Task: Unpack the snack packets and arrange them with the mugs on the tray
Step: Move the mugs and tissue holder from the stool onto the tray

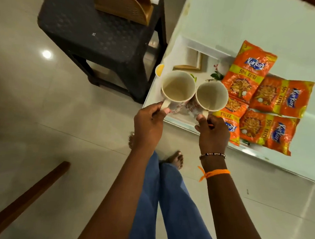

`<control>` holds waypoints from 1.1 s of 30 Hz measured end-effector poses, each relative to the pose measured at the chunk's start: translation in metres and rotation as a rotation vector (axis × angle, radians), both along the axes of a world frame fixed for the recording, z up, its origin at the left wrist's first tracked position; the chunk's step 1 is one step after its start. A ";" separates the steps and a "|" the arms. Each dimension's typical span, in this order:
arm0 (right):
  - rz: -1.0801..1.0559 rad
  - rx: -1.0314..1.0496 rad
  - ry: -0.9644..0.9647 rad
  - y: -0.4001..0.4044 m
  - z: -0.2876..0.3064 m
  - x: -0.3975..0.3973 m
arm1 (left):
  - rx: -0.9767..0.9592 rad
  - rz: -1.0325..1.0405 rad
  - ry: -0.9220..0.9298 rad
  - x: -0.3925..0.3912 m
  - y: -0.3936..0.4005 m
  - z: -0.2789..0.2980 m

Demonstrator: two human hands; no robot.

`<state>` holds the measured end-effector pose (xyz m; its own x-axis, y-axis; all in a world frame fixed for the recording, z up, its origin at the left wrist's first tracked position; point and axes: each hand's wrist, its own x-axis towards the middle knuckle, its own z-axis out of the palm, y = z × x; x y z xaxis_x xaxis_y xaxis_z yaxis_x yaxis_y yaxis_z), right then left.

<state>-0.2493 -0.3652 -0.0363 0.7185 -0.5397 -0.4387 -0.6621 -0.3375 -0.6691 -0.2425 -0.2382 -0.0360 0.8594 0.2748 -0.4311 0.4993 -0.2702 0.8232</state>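
Note:
Two empty cream mugs stand side by side over the near left part of the white tray (200, 45). My left hand (149, 123) grips the handle of the left mug (177, 88). My right hand (214, 133) grips the handle of the right mug (211, 96). I cannot tell whether the mugs rest on the tray or hover just above it. Several orange snack packets (281, 95) lie flat on the right part of the tray, one partly hidden behind my right hand.
The tray lies on a pale glass-topped table (269, 24) whose near edge runs diagonally. A dark plastic stool (95, 32) with a wicker holder on it stands left of the table. A brown wooden bar (28, 194) crosses the tiled floor at lower left.

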 end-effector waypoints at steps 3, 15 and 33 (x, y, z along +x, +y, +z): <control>0.022 0.023 -0.004 -0.010 -0.012 -0.005 | -0.001 0.001 0.023 -0.003 -0.010 -0.011; 0.288 -0.008 0.128 -0.025 -0.022 -0.018 | -0.045 0.050 0.191 -0.017 -0.015 -0.024; 0.727 -0.095 -0.131 0.028 0.027 0.091 | -0.252 0.374 0.105 0.065 0.041 0.006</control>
